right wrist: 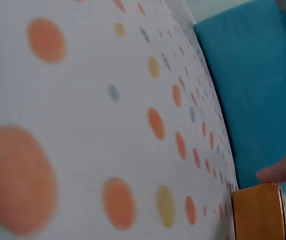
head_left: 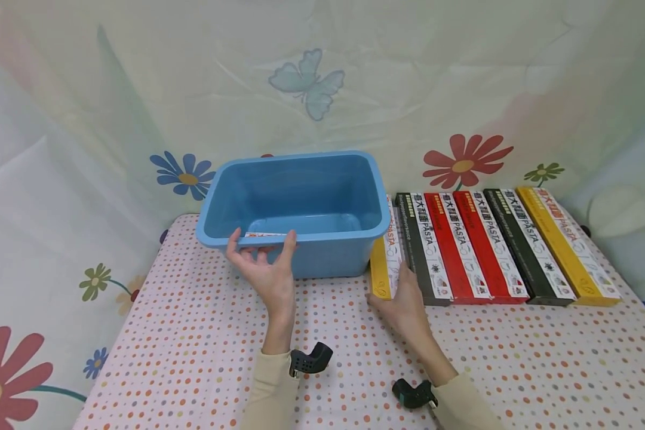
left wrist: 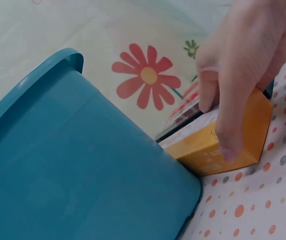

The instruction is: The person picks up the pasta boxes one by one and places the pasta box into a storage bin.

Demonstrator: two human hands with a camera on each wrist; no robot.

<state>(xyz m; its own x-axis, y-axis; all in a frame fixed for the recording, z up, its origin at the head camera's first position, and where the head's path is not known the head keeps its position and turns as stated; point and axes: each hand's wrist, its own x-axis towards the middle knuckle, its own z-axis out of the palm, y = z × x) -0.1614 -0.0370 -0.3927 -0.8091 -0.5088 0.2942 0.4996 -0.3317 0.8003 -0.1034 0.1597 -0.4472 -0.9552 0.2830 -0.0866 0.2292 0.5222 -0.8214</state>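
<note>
A blue plastic bin stands at the middle back of the table. My left hand holds its near rim, thumb and a finger reaching over the edge. Inside, the end of a white printed box shows just behind that rim; the rest is hidden. My right hand grips the near end of a yellow pasta box, thumb on the left side and fingers on the right. This box lies flat against the bin's right side, as the left wrist view shows, its far end partly behind the bin.
Right of the gripped box lies a row of pasta boxes: a black box, two red ones, another black box and a yellow one. A dotted cloth covers the table. A floral curtain hangs behind.
</note>
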